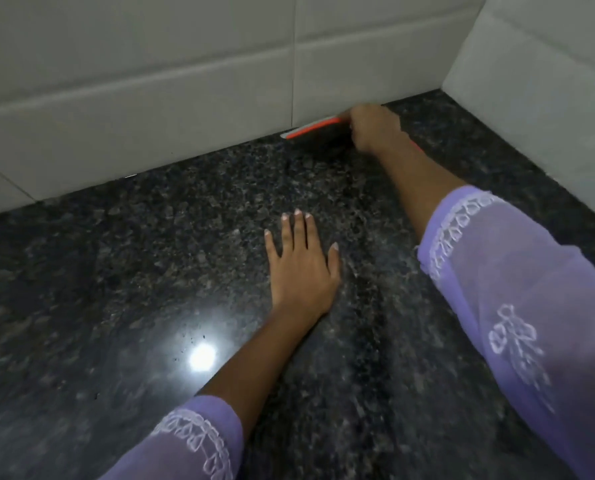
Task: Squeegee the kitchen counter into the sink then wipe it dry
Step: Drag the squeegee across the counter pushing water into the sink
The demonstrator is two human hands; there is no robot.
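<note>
A dark speckled granite counter [150, 271] fills the view. My right hand [375, 129] reaches to the far edge and grips an orange squeegee [311, 129], whose blade lies along the foot of the tiled wall. The hand hides most of the handle. My left hand [301, 265] rests flat on the counter in the middle, fingers straight and spread, holding nothing. Both arms wear sheer purple sleeves with white embroidery. The sink is out of view.
White tiled walls [150, 98] rise behind the counter and meet another tiled wall [548, 81] at the right, forming a corner. A bright lamp reflection [202, 356] shines on the counter near my left forearm.
</note>
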